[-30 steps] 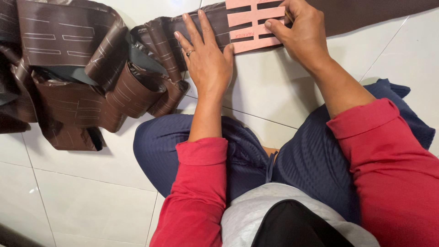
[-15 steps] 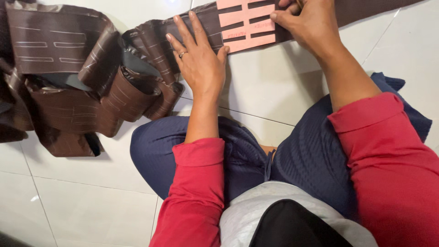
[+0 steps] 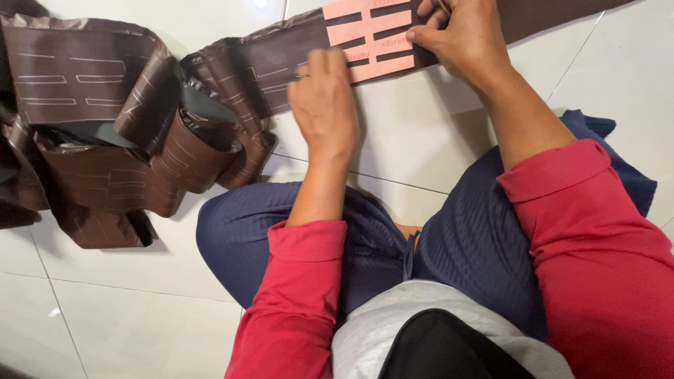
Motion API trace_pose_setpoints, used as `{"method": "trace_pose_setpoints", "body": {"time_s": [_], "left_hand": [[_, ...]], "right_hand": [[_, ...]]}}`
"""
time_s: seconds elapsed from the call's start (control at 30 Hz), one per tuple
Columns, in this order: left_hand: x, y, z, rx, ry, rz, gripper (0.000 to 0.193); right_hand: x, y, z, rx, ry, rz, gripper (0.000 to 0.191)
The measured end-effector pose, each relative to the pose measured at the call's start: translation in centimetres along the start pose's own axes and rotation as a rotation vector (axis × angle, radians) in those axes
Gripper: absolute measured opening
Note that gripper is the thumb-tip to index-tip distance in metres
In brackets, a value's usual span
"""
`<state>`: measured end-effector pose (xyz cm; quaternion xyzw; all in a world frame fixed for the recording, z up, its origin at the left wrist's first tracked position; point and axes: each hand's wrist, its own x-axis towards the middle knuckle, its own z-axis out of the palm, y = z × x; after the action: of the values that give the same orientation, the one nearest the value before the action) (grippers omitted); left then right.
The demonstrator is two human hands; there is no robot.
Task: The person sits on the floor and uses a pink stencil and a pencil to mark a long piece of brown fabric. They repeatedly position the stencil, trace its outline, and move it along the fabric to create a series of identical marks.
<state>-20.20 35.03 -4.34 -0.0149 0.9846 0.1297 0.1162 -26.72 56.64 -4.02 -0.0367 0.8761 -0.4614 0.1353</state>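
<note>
A long dark brown strip (image 3: 270, 60) with pale rectangle outlines drawn on it lies across the white tile floor. On it rests a pink template (image 3: 365, 31) with slot-shaped cutouts. My left hand (image 3: 324, 105) lies on the strip just left of and below the template, fingers slightly blurred and holding nothing. My right hand (image 3: 467, 38) grips the template's right end with thumb and fingertips and presses it onto the strip. Whether it also holds a marker is hidden.
The marked part of the strip is heaped in loose folds (image 3: 105, 140) at the left. My legs in blue trousers (image 3: 365, 245) are folded on the white tiles (image 3: 126, 316) below the hands. The unmarked strip runs off to the upper right (image 3: 554, 14).
The left hand has drawn its spread fingers together and shifted a little toward the template. The right hand stays on the template's right end. The view has moved slightly.
</note>
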Motion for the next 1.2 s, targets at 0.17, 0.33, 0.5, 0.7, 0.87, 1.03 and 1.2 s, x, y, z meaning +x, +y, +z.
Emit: {"method": "trace_pose_setpoints", "body": {"time_s": [0.17,0.33,0.5,0.7,0.87,1.03,1.2], "left_hand": [[-1.2,2.0,1.3,0.057,0.079,0.096,0.018],[-4.1,4.5,1.8,0.214,0.164,0.164,0.059],[-4.9,5.2,1.3,0.292,-0.086,0.206,0.068],[-5.1,5.7,1.1,0.302,-0.094,0.221,0.073],[-5.0,5.7,1.3,0.266,-0.098,0.223,0.073],[-5.1,5.6,1.5,0.284,-0.070,0.222,0.072],[-5.2,5.7,1.9,0.293,-0.123,0.239,0.072]], "right_hand": [[0.1,0.0,0.0,-0.050,0.000,0.015,0.026],[-0.1,-0.2,-0.2,-0.076,-0.008,0.098,0.026],[-0.1,-0.1,-0.5,-0.108,-0.017,0.101,0.028],[-0.2,0.3,-0.6,-0.109,-0.012,0.064,0.027],[-0.1,0.4,-0.7,-0.084,-0.025,0.097,0.028],[-0.1,0.4,-0.7,-0.108,-0.024,0.086,0.028],[0.0,0.3,-0.7,-0.060,-0.031,0.126,0.027]]}}
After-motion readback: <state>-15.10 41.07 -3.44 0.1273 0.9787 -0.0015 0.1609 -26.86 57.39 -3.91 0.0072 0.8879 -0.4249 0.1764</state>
